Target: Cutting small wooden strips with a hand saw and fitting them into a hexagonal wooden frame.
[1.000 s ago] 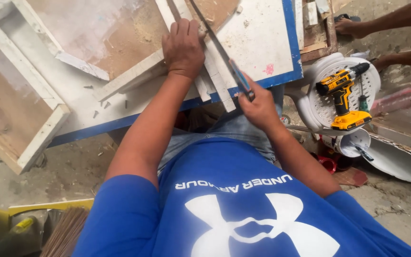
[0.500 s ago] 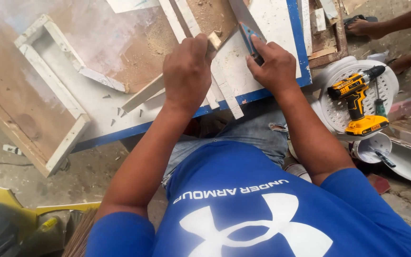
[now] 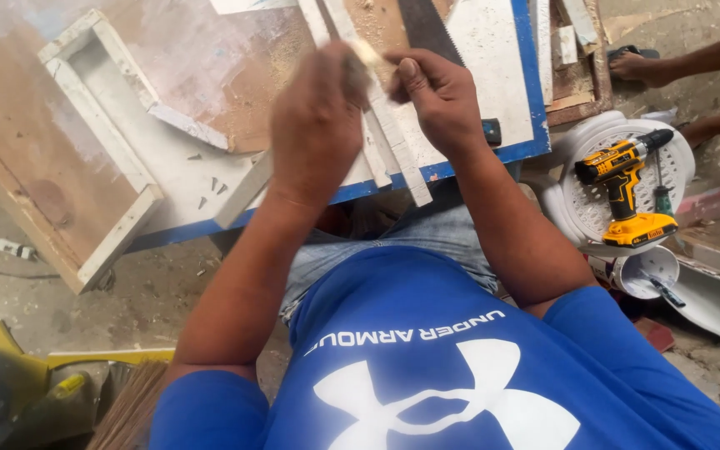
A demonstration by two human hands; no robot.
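My left hand (image 3: 317, 125) is raised over the workboard, closed around a small pale wood piece (image 3: 367, 55) that is blurred. Next to it, my right hand (image 3: 435, 96) has curled fingers and its thumb points at that piece; whether it touches is unclear. A hand saw lies flat on the board, its blade (image 3: 427, 29) showing beyond my right hand and its dark handle (image 3: 492, 131) under my wrist. Neither hand grips it. White wooden strips (image 3: 389, 146) lie below both hands.
A blue-edged white board (image 3: 528, 92) carries a white wooden frame (image 3: 102, 142). A yellow cordless drill (image 3: 627, 179) and a screwdriver (image 3: 662, 200) rest on a white round grille at right. Another person's limbs (image 3: 677, 62) are at top right. A broom (image 3: 127, 408) lies at bottom left.
My right hand let go of the saw, which now lies on the board. Both hands came together around a small wood piece lifted off the strips.
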